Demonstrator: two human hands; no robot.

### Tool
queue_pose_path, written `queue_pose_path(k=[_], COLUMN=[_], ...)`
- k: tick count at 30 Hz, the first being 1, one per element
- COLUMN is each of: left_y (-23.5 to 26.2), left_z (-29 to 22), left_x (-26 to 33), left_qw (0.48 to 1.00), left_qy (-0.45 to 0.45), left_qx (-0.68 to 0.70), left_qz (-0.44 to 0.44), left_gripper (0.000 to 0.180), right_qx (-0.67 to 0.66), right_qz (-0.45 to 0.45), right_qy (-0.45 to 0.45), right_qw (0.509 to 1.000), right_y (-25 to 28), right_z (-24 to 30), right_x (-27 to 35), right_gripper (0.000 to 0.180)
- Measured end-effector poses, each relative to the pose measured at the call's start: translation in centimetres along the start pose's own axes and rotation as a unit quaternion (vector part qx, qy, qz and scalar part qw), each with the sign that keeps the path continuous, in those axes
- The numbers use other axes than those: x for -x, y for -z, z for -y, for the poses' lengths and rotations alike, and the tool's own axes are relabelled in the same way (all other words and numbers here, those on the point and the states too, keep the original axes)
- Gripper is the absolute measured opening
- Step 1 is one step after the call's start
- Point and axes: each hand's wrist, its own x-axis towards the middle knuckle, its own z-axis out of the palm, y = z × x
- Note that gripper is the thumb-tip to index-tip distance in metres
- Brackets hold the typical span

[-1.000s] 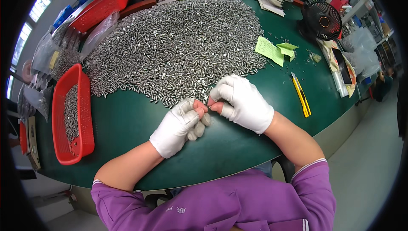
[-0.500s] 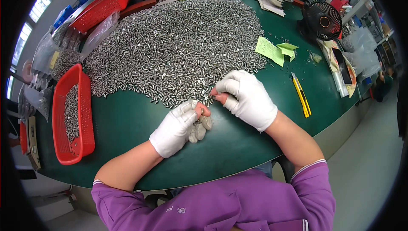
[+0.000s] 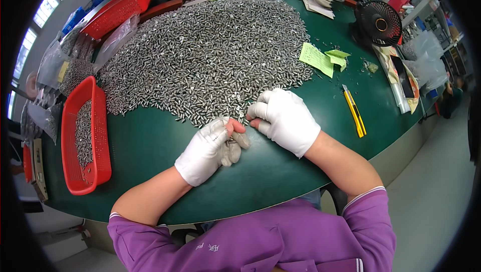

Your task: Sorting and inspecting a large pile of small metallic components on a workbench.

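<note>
A broad pile of small silvery metal cylinders (image 3: 210, 51) covers the far middle of the table. At its near edge is my right hand (image 3: 285, 124), in a white glove with bare thumb and fingertips. Its fingers are pinched close to the pieces; what they hold, if anything, is hidden. Just left of it, my left hand (image 3: 205, 149) wears the same kind of glove, its fingers curled inward and the bare thumb laid over them. A little metal shows in that curl, too small to count.
A red plastic basket (image 3: 106, 147) holding more metal pieces stands at the left. To the right lie a yellow utility knife (image 3: 354, 111) and green paper slips (image 3: 316, 59). Farther off are a black fan (image 3: 379, 22), a phone (image 3: 402, 76) and another red basket (image 3: 123, 6).
My right hand has moved slightly down and left, its fingertips nearer the table at the pile's edge. My left thumb has closed further over the curled fingers.
</note>
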Motion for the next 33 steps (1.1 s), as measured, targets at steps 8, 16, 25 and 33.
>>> queue_pose_path(k=[8, 16, 25, 33], left_y=[-0.3, -0.1, -0.2, -0.2], left_z=[0.1, 0.1, 0.0, -0.1], left_x=[-0.1, 0.1, 0.1, 0.1], left_qw=[1.0, 1.0, 0.999, 0.999], left_qy=[0.008, 0.013, 0.016, 0.016], left_qx=[-0.003, -0.019, 0.035, 0.031], left_qz=[-0.007, -0.004, -0.011, -0.015], left_gripper=[0.023, 0.023, 0.033, 0.031], right_qx=[-0.17, -0.2, -0.07, 0.009], right_qz=[-0.051, -0.08, -0.073, -0.036], right_qy=[0.055, 0.03, -0.019, -0.018], right_qw=[0.983, 0.976, 0.995, 0.999], right_y=[-0.6, -0.3, 0.1, -0.5], right_z=[-0.6, -0.5, -1.1, -0.2], right_x=[0.0, -0.1, 0.1, 0.1], right_gripper=[0.013, 0.009, 0.012, 0.011])
